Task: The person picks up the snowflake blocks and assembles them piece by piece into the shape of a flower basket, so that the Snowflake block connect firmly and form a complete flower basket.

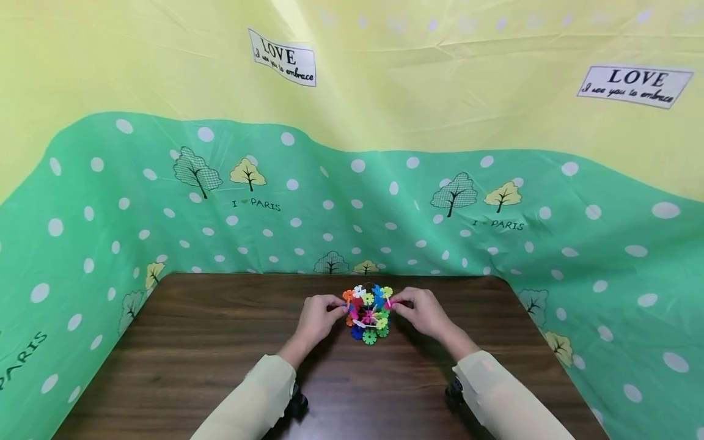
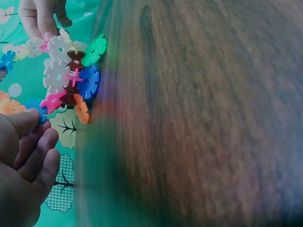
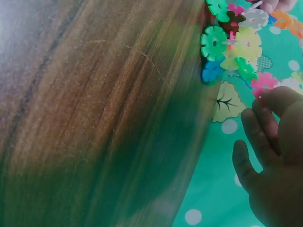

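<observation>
Interlocking snowflake discs in many colours form one joined build (image 1: 368,316) over the far middle of the table. On its left side, my left hand (image 1: 319,316) pinches a blue disc (image 2: 37,109) between thumb and forefinger. My right hand (image 1: 422,310) pinches a pink disc (image 3: 263,84) on the opposite side. White, brown, orange and green discs show at the build's near face in the left wrist view. Yellow, green and blue ones face the right wrist camera. The inside of the build is partly hidden by its outer discs.
The dark wooden table (image 1: 220,348) spreads out on both sides of the hands. A green and yellow patterned cloth (image 1: 352,201) hangs behind the table's far edge and along its sides. A small black device (image 1: 297,403) sits under the left wrist.
</observation>
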A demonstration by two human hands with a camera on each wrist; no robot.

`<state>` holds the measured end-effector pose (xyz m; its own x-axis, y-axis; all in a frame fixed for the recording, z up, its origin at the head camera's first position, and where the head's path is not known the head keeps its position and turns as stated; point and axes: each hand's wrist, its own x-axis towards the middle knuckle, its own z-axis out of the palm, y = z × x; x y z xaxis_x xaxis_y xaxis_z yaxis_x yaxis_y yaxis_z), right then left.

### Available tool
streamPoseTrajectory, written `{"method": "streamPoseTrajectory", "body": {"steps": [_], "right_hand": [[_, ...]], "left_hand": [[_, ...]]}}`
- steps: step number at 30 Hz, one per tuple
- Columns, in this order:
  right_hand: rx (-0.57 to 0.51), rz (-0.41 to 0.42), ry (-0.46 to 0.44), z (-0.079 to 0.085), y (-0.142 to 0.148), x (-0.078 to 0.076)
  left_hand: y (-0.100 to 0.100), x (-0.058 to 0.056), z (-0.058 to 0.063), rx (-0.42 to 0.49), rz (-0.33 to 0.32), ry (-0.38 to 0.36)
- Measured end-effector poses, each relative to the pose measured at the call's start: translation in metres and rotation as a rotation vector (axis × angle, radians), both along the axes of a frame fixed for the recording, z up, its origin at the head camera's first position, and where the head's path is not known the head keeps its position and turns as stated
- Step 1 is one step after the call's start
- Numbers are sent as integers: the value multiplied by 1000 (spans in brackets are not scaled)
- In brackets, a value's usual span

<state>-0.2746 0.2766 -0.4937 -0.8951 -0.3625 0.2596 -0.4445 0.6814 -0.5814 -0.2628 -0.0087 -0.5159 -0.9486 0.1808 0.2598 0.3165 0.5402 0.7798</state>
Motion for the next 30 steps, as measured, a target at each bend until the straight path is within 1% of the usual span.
{"method": "streamPoseTrajectory", "body": {"steps": [4,9,13,16,20,22,26,28,30], "right_hand": [[7,-3,-2,0,1,0],[-18,-5,-21,-2,1,1],[-21,-14,-40,-3,3,2],[-20,-17,-44,-4,4,2],[-21,-27,-53,-3,4,2],[-27,-39,-74,-3,3,2],[-35,-30,-101,-3,1,2],[-28,-19,-102,-2,0,2],[-7,-13,-93,-2,0,2]], "left_hand": [[0,-1,-1,8,-13,-4],[-1,-2,-1,18,-24,-7],[-4,-3,0,9,-39,-18],[-5,-3,1,1,-51,-12],[-7,-2,2,-3,-50,-4],[-7,-1,2,-6,-46,-13],[-8,-1,4,-8,-49,-32],[-7,-1,5,-11,-55,-32],[-7,-2,5,-33,-69,-21]]}}
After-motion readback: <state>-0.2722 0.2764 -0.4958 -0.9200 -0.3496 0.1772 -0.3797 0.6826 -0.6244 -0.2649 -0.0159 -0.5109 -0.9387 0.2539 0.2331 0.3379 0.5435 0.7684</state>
